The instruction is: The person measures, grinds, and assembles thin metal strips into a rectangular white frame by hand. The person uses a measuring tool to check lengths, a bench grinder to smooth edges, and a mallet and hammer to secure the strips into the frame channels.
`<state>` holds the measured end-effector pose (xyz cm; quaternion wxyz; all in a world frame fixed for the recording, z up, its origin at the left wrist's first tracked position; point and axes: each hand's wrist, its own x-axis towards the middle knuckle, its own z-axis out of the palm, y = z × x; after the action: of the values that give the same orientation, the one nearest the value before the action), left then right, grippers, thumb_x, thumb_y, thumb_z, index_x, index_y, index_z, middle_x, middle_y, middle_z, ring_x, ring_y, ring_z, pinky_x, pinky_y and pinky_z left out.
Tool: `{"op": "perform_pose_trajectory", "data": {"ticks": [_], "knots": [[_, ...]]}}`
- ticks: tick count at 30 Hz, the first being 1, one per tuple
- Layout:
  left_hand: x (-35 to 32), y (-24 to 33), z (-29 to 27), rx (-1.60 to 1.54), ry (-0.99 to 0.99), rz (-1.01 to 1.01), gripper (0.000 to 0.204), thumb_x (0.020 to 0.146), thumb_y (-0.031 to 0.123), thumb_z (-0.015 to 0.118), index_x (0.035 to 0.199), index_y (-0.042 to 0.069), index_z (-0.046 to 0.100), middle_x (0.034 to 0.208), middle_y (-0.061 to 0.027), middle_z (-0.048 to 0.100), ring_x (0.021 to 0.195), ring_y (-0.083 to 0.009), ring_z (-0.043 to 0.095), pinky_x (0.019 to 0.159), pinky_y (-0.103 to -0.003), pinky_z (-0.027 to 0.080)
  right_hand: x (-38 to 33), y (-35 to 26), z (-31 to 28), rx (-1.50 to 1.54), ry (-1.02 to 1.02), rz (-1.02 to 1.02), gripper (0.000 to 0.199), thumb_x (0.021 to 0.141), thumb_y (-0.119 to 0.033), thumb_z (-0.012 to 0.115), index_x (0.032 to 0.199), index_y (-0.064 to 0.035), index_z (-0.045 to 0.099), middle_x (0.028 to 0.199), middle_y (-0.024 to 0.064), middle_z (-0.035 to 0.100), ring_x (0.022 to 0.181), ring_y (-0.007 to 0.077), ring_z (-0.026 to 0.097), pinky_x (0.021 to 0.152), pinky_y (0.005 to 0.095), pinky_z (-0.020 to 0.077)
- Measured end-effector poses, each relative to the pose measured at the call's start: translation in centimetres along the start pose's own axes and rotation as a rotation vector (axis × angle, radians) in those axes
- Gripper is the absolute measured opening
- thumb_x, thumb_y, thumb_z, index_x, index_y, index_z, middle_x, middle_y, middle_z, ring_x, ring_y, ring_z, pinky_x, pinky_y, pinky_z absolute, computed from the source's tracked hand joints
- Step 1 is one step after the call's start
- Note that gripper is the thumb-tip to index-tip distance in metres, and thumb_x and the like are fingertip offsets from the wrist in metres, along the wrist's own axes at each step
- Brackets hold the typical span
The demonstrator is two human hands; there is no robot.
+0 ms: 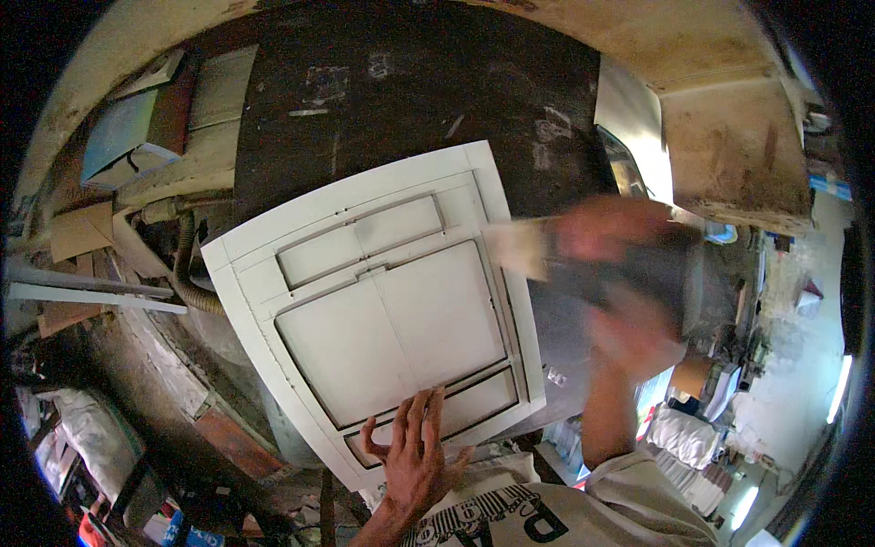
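Observation:
A white board (383, 310) lies tilted on the dark worktop, with rectangular outlines cut or grooved into its face and dark lines along them. Near its lower edge, my left hand (415, 451) rests with fingers spread on the surface. To the right of the board, my right hand (629, 242) is smeared by motion. It grips what looks like a wide brush (521, 248), whose pale, flat end reaches over the board's right edge. Blur hides the details of its handle and of my fingers.
The dark worktop (410, 87) extends beyond the board. A blue box (137, 137) sits at the far left, above a ribbed hose (189, 273). Long pale strips (100, 296) jut in from the left. A stained brown box-like block (734, 150) stands at the far right.

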<state>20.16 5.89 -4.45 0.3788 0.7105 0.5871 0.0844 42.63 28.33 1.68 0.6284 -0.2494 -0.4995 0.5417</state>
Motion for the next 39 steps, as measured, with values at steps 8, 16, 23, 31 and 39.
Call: {"op": "perform_pose_trajectory", "data": {"ticks": [8,16,23,31,39], "knots": [[0.3,0.6,-0.3,-0.044,-0.001,-0.033,0.096,0.065,0.046,0.083,0.143,0.006,0.043,0.138,-0.0124,0.050,0.127,-0.0309,0.047,0.109,-0.060,0.009,-5.6,-2.6,1.3,-0.233,0.093,-0.009,0.039,0.079,-0.031,0.070,0.105,-0.0063,0.055,0.093,0.0130,0.059,0.081,0.0241,0.056,0.081,0.0432,0.0453],[0.3,1.0,-0.4,0.104,0.102,0.011,0.106,0.057,0.048,0.087,0.143,0.006,0.041,0.138,-0.0140,0.047,0.130,-0.0311,0.042,0.109,-0.059,0.011,-9.9,-3.7,0.5,-0.305,0.173,0.105,0.038,0.084,-0.031,0.067,0.106,-0.0019,0.057,0.098,0.0131,0.061,0.085,0.0226,0.058,0.081,0.0402,0.0477],[0.5,1.9,-2.5,0.299,0.066,-0.027,0.119,0.058,0.074,0.077,0.146,0.005,0.035,0.132,-0.0182,0.045,0.125,-0.0356,0.039,0.107,-0.059,0.015,-15.0,-9.1,-6.6,-0.446,0.325,0.517,0.038,0.088,-0.030,0.065,0.107,0.0019,0.058,0.101,0.0132,0.062,0.088,0.0212,0.060,0.081,0.0375,0.0497],[1.0,2.8,2.7,0.261,0.213,-0.079,0.121,0.054,0.063,0.084,0.146,0.004,0.033,0.136,-0.0199,0.043,0.129,-0.0386,0.037,0.105,-0.059,0.019,-21.3,-9.1,-18.3,-1.799,0.079,0.393,0.067,0.079,-0.051,0.075,0.125,-0.0058,0.055,0.106,0.0148,0.063,0.092,0.0347,0.061,0.084,0.0456,0.0490],[4.7,10.4,8.5,0.244,0.453,-0.323,0.137,0.055,0.064,0.087,0.151,-0.001,0.013,0.140,-0.0259,0.030,0.128,-0.0394,0.028,0.102,-0.059,0.020,-19.4,-13.6,-35.8,-1.556,0.570,0.601,0.031,0.093,-0.033,0.067,0.102,-0.0030,0.066,0.094,0.0112,0.069,0.085,0.0189,0.065,0.077,0.0306,0.0496]]}}
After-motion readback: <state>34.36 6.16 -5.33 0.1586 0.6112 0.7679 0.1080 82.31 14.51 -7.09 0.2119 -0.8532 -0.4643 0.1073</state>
